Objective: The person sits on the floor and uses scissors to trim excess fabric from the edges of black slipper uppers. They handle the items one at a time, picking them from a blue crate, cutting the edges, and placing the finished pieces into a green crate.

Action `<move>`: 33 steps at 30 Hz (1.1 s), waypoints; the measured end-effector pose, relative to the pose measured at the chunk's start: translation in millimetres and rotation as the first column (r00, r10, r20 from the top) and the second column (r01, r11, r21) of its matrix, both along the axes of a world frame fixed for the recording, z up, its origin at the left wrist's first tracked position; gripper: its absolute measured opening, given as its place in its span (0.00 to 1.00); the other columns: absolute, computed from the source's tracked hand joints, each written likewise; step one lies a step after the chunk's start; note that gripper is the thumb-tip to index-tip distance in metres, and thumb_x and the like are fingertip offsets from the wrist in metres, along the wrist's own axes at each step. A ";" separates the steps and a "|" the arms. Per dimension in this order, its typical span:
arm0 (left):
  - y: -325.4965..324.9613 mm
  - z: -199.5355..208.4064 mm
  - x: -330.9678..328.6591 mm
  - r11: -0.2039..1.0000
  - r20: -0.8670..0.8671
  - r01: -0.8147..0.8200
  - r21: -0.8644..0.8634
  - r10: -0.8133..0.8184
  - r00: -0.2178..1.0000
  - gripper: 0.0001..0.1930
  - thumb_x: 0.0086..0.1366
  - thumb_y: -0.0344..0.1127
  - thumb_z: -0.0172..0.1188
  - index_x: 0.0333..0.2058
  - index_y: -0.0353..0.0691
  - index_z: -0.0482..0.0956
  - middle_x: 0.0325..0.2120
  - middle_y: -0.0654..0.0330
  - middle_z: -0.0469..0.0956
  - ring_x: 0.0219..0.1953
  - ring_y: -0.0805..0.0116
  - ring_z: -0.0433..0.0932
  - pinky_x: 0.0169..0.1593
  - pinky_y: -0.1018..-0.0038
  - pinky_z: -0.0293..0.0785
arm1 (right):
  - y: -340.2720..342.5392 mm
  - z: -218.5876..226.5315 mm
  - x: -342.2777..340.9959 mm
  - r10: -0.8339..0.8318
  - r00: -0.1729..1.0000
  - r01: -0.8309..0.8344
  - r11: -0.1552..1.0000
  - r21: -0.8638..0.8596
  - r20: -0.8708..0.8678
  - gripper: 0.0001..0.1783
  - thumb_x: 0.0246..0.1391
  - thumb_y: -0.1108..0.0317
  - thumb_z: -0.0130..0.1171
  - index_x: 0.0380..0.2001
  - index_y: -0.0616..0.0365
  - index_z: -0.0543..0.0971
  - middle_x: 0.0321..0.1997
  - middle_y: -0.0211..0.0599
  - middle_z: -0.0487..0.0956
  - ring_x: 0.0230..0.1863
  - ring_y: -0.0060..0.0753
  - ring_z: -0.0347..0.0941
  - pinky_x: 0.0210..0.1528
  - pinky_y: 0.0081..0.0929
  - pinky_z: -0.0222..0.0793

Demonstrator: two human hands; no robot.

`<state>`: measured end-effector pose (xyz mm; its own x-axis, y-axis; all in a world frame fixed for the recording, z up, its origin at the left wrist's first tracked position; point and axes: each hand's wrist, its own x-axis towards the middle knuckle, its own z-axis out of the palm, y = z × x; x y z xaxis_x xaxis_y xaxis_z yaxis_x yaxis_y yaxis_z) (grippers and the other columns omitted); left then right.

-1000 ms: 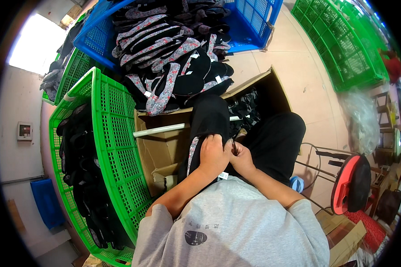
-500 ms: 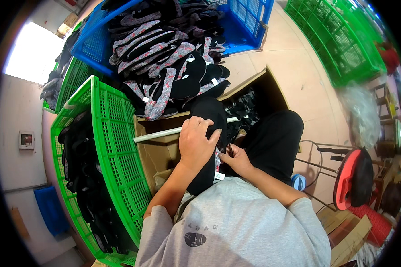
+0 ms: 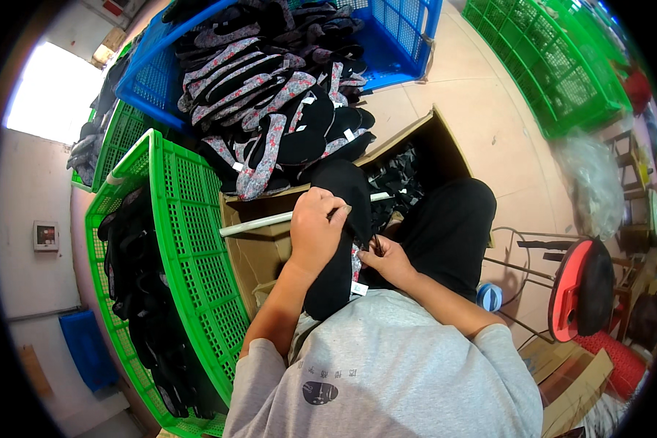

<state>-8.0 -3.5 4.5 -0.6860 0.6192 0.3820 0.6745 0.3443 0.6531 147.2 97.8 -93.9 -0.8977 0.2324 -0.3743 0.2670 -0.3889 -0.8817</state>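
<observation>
Across my left thigh lies a black cloth piece with a grey-and-red floral strip [image 3: 355, 261] and a white label [image 3: 358, 288] at its near end. My left hand [image 3: 317, 223] is closed, thumb and fingers pinching the black edge of this piece. Close by on the right, my right hand [image 3: 388, 261] is closed beside the floral strip. A small dark tool [image 3: 377, 247] sticks out from its fingers; its kind is hard to make out. Below my knees, a cardboard box [image 3: 451, 142] holds black scraps [image 3: 398, 179], with a white rod [image 3: 259, 223] lying across it.
A heap of black and floral cloth pieces [image 3: 270, 95] spills from a blue crate [image 3: 398, 44] ahead. At my left stands a green crate [image 3: 197, 241] with black pieces. To the right are a red-and-black stool [image 3: 573, 292], a plastic bag [image 3: 591, 179] and green crates [image 3: 547, 66].
My left hand has drawn its fingers in from lying spread on the black cloth to a pinch, and has shifted slightly up and left. The right hand has hardly moved.
</observation>
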 end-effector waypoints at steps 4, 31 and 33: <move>-3.9 -4.1 -11.5 0.987 0.634 -0.097 0.130 -0.007 0.773 0.03 0.57 0.26 0.67 0.28 0.33 0.81 0.28 0.62 0.75 0.29 0.73 0.74 0.34 0.76 0.69 | 17.4 18.5 -0.7 0.108 0.992 -0.106 0.993 -0.043 0.067 0.11 0.56 0.67 0.67 0.28 0.54 0.72 0.24 0.22 0.73 0.25 0.13 0.68 0.28 0.15 0.63; 6.2 -2.6 -38.7 0.959 0.951 -0.127 0.254 -0.223 0.217 0.03 0.63 0.30 0.65 0.34 0.40 0.80 0.28 0.70 0.78 0.29 0.84 0.71 0.36 0.84 0.66 | 68.8 107.6 -56.0 0.332 0.930 -0.320 0.517 0.794 0.159 0.16 0.64 0.52 0.54 0.39 0.53 0.72 0.27 0.33 0.82 0.33 0.42 0.80 0.36 0.39 0.70; 7.2 -2.3 -38.4 0.958 0.950 -0.123 0.259 -0.229 0.213 0.03 0.63 0.30 0.65 0.34 0.40 0.80 0.29 0.69 0.79 0.30 0.83 0.72 0.37 0.84 0.67 | 68.8 107.3 -57.4 0.328 0.931 -0.316 0.509 0.801 0.159 0.16 0.64 0.51 0.54 0.39 0.53 0.72 0.27 0.33 0.82 0.33 0.42 0.80 0.35 0.40 0.70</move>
<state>-46.4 3.7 2.2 -0.5924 0.6850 -0.4241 -0.5318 0.0630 0.8445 89.7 166.6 13.4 -0.9775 0.1217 -0.1725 0.2110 0.5911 -0.7785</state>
